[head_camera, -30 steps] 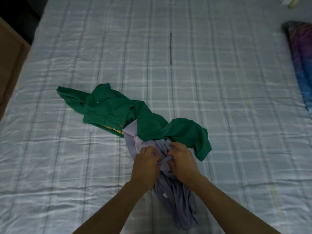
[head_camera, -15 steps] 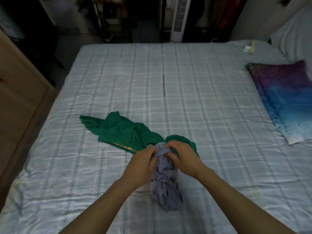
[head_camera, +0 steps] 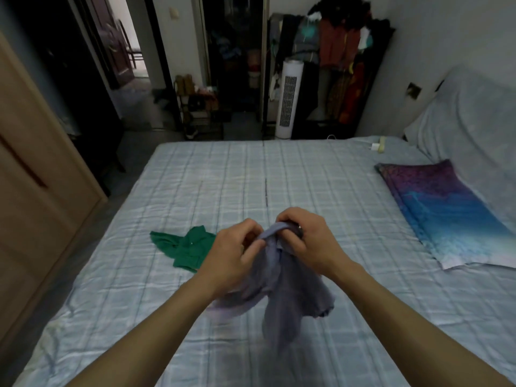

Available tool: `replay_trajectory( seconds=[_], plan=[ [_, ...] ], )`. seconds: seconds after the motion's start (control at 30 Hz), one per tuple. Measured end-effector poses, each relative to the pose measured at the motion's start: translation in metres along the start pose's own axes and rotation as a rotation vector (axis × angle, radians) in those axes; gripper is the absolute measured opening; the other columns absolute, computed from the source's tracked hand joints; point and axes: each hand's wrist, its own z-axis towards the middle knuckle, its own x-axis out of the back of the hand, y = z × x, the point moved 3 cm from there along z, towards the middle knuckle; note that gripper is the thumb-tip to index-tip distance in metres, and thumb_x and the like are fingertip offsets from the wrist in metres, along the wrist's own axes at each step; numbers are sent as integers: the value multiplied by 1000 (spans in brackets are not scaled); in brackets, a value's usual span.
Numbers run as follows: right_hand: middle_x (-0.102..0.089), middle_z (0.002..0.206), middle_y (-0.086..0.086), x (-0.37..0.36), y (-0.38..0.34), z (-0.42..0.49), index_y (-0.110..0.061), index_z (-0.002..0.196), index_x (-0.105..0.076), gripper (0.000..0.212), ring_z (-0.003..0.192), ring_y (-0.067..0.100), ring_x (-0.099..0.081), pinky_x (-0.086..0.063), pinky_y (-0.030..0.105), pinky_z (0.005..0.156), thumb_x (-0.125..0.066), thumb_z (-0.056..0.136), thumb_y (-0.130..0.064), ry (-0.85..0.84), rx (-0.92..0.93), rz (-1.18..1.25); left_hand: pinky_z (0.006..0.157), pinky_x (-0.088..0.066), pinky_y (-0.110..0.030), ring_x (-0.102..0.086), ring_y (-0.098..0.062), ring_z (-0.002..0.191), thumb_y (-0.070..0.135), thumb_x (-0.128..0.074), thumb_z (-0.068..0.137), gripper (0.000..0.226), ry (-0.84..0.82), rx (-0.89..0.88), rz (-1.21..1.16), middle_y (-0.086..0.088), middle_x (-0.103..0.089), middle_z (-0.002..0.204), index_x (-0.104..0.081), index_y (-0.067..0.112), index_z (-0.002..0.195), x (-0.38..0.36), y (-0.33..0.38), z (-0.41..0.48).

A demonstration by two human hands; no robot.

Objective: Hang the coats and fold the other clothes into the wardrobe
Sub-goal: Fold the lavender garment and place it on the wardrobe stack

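Left hand and right hand meet close together above the bed, each with its fingers curled tight round the bunched top of a lilac garment. The cloth is gathered into a rope between the two grips and hangs down in loose folds toward the forearms. Its lower end is blurred, so I cannot tell whether it touches the sheet.

Just left of the left hand a green garment lies crumpled on the bed, partly hidden behind the wrist.

A wide stretch of checked sheet runs from the hands to the far edge of the bed. To the right, a purple and blue pillow lies flat near the head end, well apart from the hands. A white plug sits at the far right corner.

Along the bed's left edge runs a narrow strip of floor, with the wooden wardrobe standing right beside it, its doors closed.

Past the foot of the bed stands a white tower fan. Beside it a dark clothes rack holds hanging red, orange and dark clothes. A low shoe rack further left holds shoes. Between them a dark open closet holds things too dim to make out.
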Motion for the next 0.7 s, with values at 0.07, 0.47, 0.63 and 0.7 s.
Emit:
replay_trajectory(
  seconds=[0.07, 0.47, 0.63, 0.7],
  plan=[
    [-64, 85, -4, 15, -17, 3, -13, 91, -64, 13, 78, 9, -59, -44, 19, 72, -61, 83, -3, 45, 27, 10, 66, -43, -12, -62, -8, 73, 12, -71, 82, 14, -5, 0, -58, 12, -65, 76, -63, 22, 88, 9, 14, -1],
    [-65, 82, -5, 84, -67, 3, -13, 89, -64, 10, 77, 10, -62, -49, 25, 69, -64, 87, -4, 182, 119, -26, 63, -47, -36, -55, -17, 65, 10, -61, 88, 9, 111, -52, -25, -1, -58, 69, -56, 16, 82, 37, 68, 5],
    [-64, 78, -3, 101, -62, -4, -11, 86, -66, 5, 73, 9, -59, -46, 24, 66, -68, 85, -7, 107, 91, -146, 63, -38, -14, -51, -2, 63, 3, -63, 89, 11, 199, -156, 124, 9, -57, 71, -60, 13, 87, 67, 93, 19],
    [-64, 77, -3, 103, -61, -5, -11, 86, -66, 6, 71, 9, -57, -43, 21, 65, -71, 84, -8, 96, 99, -157, 63, -36, -11, -52, 0, 64, 3, -63, 90, 11, 196, -199, 161, 9, -57, 71, -61, 13, 87, 73, 104, 22]
  ],
)
